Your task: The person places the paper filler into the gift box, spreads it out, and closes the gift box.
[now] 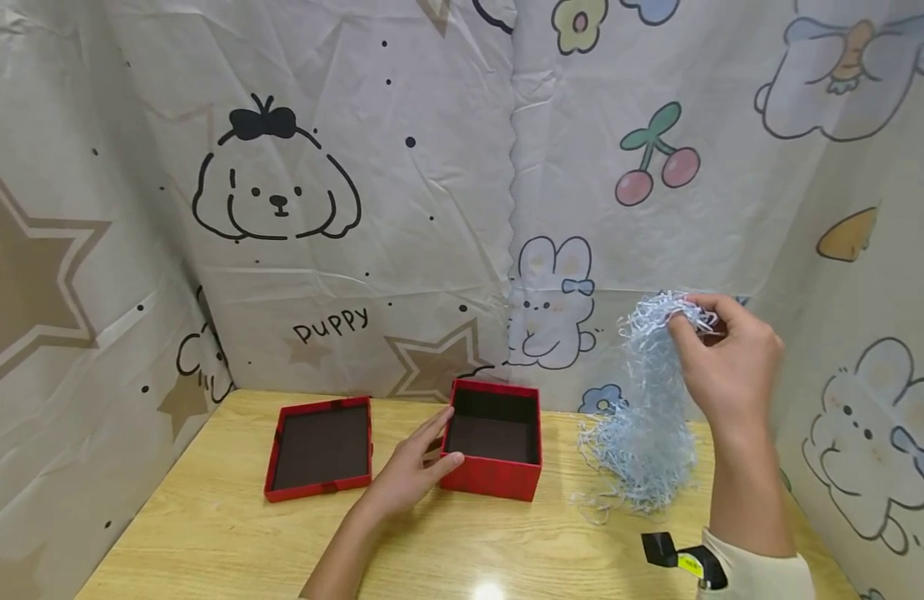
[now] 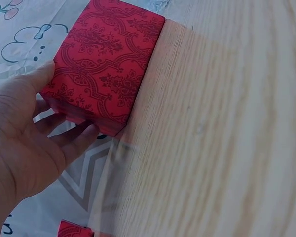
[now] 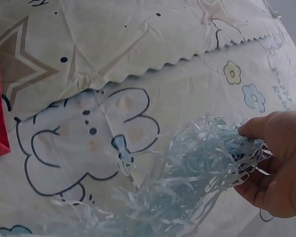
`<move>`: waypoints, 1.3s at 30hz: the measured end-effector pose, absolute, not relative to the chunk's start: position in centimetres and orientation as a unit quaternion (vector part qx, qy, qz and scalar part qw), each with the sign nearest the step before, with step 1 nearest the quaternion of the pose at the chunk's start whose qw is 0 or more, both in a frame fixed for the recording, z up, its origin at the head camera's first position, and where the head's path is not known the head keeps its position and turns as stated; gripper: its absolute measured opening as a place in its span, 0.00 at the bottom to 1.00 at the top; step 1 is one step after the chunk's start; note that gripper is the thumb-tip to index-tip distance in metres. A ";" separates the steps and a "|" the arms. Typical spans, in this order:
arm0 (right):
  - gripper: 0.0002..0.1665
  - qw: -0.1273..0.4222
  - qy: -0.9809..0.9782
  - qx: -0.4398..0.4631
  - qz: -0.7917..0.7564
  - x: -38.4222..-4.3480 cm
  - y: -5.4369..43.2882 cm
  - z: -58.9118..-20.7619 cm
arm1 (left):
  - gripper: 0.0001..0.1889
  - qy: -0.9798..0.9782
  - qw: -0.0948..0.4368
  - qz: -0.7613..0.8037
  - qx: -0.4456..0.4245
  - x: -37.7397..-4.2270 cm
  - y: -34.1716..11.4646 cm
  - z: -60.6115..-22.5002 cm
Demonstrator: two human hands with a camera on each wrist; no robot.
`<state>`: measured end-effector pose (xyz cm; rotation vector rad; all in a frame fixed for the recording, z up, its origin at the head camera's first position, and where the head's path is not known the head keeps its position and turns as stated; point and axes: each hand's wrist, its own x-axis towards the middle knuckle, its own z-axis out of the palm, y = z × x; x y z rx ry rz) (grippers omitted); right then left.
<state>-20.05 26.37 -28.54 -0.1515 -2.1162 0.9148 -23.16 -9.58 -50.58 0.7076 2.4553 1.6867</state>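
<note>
My right hand (image 1: 734,358) pinches a clump of pale blue shredded paper (image 1: 652,400) and holds it up at the right. Its strands hang down to a loose heap at table level. In the right wrist view the strands stick out between thumb and fingers. A red patterned box (image 1: 491,477), open at the top with a dark bare inside, stands mid-table. My left hand (image 1: 405,473) rests against the box's left side, its fingers spread and fairly straight, the thumb near the front corner. In the left wrist view the fingertips touch the box's side.
Left of the box lies a red lid (image 1: 322,450), its dark inside facing up. The wooden table (image 1: 229,533) ends against hanging printed cloth (image 1: 432,250) at the back and sides. A black strap with a yellow label (image 1: 690,564) is at the right cuff.
</note>
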 end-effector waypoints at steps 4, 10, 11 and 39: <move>0.13 0.406 -0.832 -0.039 0.376 -20.3 25.0 -27.7 | 0.40 0.801 0.042 0.551 0.232 -23.1 -9.6 -50.5; 0.14 0.395 -0.824 -0.016 0.406 -20.7 23.1 -26.9 | 0.40 0.801 0.040 0.550 0.232 -23.0 -9.7 -50.7; 0.13 0.393 -0.822 -0.012 0.412 -20.8 22.7 -26.8 | 0.40 0.800 0.040 0.553 0.232 -22.9 -9.7 -50.8; 0.09 0.353 -0.764 0.124 0.526 -24.2 13.2 -23.1 | 0.39 0.791 0.041 0.561 0.239 -23.1 -9.7 -50.7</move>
